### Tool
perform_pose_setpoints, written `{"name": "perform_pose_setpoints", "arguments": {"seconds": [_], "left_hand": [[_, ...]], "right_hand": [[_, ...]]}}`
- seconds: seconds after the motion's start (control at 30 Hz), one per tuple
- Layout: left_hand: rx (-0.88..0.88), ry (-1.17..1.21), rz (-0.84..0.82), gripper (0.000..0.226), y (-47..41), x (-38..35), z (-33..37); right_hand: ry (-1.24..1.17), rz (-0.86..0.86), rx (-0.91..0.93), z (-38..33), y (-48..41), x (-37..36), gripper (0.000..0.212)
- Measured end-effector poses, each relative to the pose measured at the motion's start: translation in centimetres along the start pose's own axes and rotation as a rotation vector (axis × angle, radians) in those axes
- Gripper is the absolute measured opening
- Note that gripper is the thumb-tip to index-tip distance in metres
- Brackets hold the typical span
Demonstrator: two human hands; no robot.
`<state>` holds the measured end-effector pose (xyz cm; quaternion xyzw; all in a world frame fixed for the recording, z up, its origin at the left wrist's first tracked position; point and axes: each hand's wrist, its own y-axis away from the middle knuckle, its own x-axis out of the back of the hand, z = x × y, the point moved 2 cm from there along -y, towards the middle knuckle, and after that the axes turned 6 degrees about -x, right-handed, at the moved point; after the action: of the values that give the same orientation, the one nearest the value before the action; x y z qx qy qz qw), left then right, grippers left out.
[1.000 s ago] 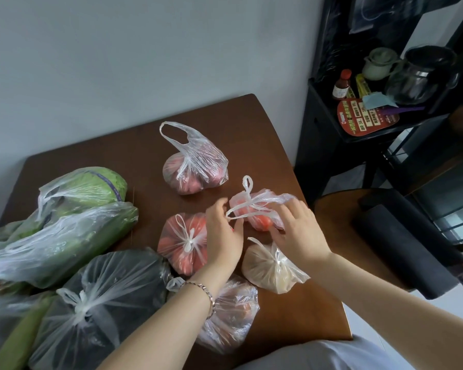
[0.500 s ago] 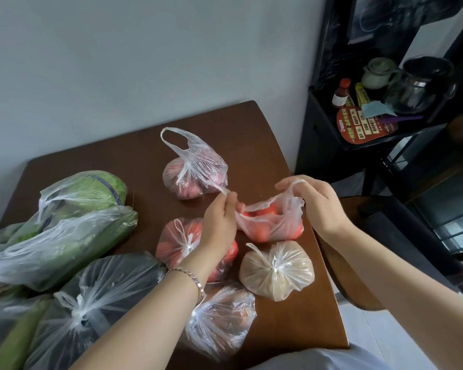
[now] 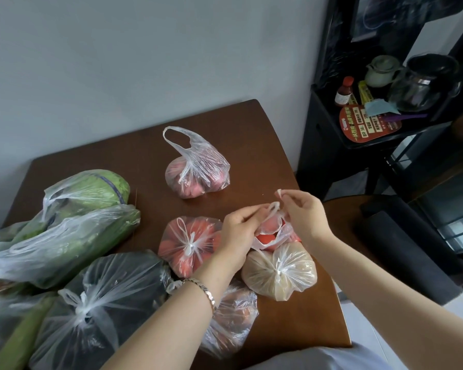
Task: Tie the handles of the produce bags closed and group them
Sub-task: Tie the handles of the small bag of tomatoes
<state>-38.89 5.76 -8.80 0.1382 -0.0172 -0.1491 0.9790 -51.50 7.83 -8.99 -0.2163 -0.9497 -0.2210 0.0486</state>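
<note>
Clear plastic produce bags on a brown counter (image 3: 251, 134): a small tomato bag (image 3: 271, 236), handles raised and unknotted, touches a knotted beige bag (image 3: 278, 272), beside a knotted tomato bag (image 3: 189, 244); an untied bag (image 3: 198, 172) sits farther back.

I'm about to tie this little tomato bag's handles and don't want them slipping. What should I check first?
1. Left hand pinches one handle of the small tomato bag: ok.
2. Right hand pinches the other handle: ok.
3. Handles crossed into a knot: cannot tell, fingers hide it.
4. Bag lies next to the tied beige bag: ok.
5. Pink bag at the back tied: not ok, its handle loop stands open.
</note>
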Motion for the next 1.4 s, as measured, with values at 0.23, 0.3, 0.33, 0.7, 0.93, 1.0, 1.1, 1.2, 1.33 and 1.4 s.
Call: {"name": "perform_pose_setpoints", "arguments": {"seconds": [0.23,0.3,0.33,0.7,0.93,1.0,1.1,1.2,1.33,1.4], "left_hand": [[0.254,0.088,0.175,0.025,-0.7,-0.8,-1.9],[0.252,0.019,0.129,0.020,-0.7,-0.6,-2.0],[0.235,-0.016,0.114,0.019,-0.6,-0.6,-2.0],[0.077,-0.084,0.115,0.017,0.7,-0.6,-1.6],[0.008,-0.163,-0.112,0.015,1.2,-1.1,-1.1],[-0.056,-0.274,-0.125,0.016,1.2,-0.8,-1.2],[-0.148,-0.417,-0.089,0.007,1.1,-0.4,-1.4],[-0.175,-0.428,0.034,0.013,1.0,-0.1,-1.3],[-0.082,-0.359,0.103,0.023,0.6,0.2,-1.1],[-0.039,-0.323,0.115,0.021,0.5,0.3,-1.1]], "right_hand": [[-0.117,-0.215,-0.100,1.8,1.2,-1.0,0.022],[-0.090,-0.310,-0.078,2.1,1.6,-0.7,0.022],[-0.041,-0.331,-0.053,2.3,1.7,-0.5,0.024],[0.145,-0.031,0.038,3.9,0.8,-0.4,0.037],[0.125,0.073,-0.014,3.9,0.0,0.1,0.036],[0.198,0.045,0.037,3.8,0.1,0.4,0.025],[0.285,0.007,0.104,3.7,0.6,0.6,0.016],[0.436,-0.155,0.248,3.5,1.4,0.3,0.015],[0.323,-0.259,0.271,3.6,2.0,0.4,0.024],[0.294,-0.259,0.305,3.6,1.9,0.6,0.022]]}}
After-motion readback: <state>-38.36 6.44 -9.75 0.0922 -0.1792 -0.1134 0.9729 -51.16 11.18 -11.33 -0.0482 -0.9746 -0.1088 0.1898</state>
